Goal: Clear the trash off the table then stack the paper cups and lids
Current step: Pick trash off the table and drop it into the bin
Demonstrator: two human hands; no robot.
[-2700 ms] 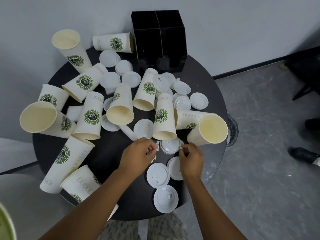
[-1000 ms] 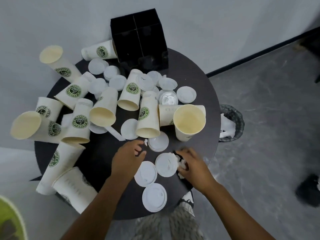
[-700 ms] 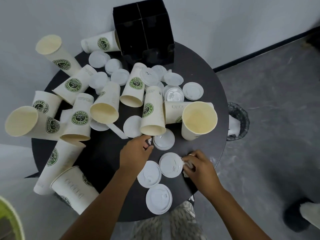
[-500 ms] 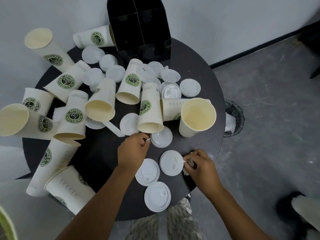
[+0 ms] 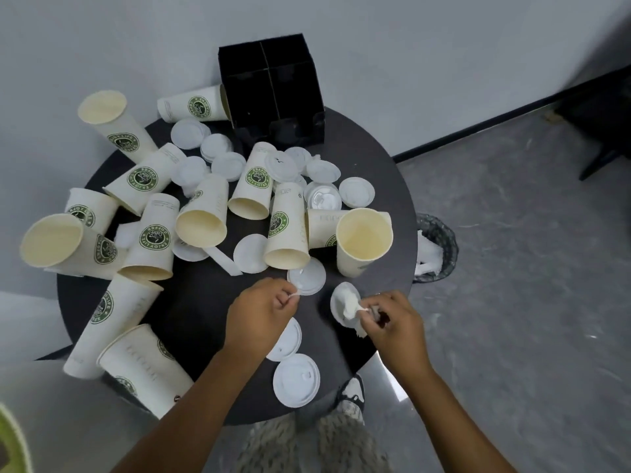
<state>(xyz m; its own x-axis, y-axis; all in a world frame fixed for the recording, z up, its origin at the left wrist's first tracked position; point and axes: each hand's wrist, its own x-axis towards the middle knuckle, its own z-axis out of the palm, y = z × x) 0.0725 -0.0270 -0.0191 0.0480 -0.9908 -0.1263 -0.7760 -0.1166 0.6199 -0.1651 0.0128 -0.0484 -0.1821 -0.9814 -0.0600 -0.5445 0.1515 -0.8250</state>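
Against a pale wall, a round black table (image 5: 191, 302) stood littered with paper cups (image 5: 285, 230), most lying on their sides, and white lids (image 5: 296, 379) scattered among them, with a black divided holder (image 5: 273, 93) at its far edge. A wire waste bin (image 5: 437, 247) already holding white scraps sat on the grey floor just beside the table's right side.

At the near edge, the person's left hand (image 5: 261, 314) was curled, thumb and forefinger pinching a small white scrap (image 5: 293, 295) close by a lid. The right hand (image 5: 392, 322) was closed around a crumpled wad of white paper (image 5: 351, 307), lifted just above the tabletop beside another lid.

The work appeared to be in its first stage, gathering trash, with no cups or lids yet stacked. The next move would likely call for carrying both handfuls right to the bin and dropping them there. A long white paper strip (image 5: 223, 259) near the middle of the table and crumpled bits among the far lids seemed left to collect.
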